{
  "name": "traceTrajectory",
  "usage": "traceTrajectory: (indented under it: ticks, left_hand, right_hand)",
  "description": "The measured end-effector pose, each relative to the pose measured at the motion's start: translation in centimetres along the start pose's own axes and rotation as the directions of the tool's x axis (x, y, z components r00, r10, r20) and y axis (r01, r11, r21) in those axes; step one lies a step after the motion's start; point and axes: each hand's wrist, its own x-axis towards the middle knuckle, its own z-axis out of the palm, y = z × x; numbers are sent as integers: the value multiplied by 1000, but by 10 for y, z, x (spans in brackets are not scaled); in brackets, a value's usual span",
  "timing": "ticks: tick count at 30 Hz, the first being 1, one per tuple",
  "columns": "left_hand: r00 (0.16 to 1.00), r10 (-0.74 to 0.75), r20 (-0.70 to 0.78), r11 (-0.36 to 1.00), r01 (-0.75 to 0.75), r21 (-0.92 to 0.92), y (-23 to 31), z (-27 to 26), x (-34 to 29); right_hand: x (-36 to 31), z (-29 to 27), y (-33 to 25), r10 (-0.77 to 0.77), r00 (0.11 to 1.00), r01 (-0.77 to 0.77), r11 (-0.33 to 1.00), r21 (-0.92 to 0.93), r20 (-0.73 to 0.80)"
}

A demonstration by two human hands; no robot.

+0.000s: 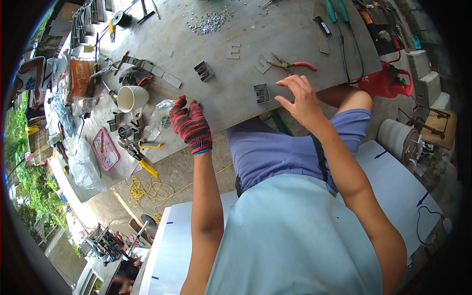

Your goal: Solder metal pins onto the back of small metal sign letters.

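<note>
My left hand (191, 127), in a red and black striped knit glove, rests at the table's near edge beside a clear plastic bag (160, 118). Its fingers are slightly bent and apart, with nothing seen in them. Bare and raised above the near edge, my right hand (301, 101) has its thumb and forefinger spread. Nearest to it stands a small bent metal piece with slots (262, 93). A similar bent metal piece (203, 72) sits farther left. Pliers with red handles (294, 65) lie beyond the right hand, next to flat metal cutouts (263, 64).
Small metal bits (211, 22) are heaped at the far side of the metal table (221, 93). At left are a white cup (132, 99), a pink tray (105, 149) and yellow-handled cutters (142, 156). Green-handled tools with cables (339, 11) lie far right. A red tank (386, 81) stands beyond.
</note>
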Motion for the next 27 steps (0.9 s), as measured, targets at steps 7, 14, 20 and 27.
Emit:
traceTrajectory:
  ticks: [7, 14, 20, 27]
  left_hand:
    - [945, 304, 121, 776, -319, 545, -22, -55, 31]
    - [955, 116, 273, 669, -279, 689, 2, -42, 18]
    - [930, 322, 178, 754, -366, 546, -4, -31, 5]
    - [919, 206, 336, 973, -229, 30, 19, 4, -38]
  right_hand:
    - [-1, -4, 2, 32, 999, -32, 999, -20, -5]
    - [-10, -20, 10, 67, 997, -69, 996, -58, -26]
    - [-18, -26, 15, 93, 995, -96, 992, -76, -46]
    - [2, -19, 36, 19, 996, -43, 961, -271, -90]
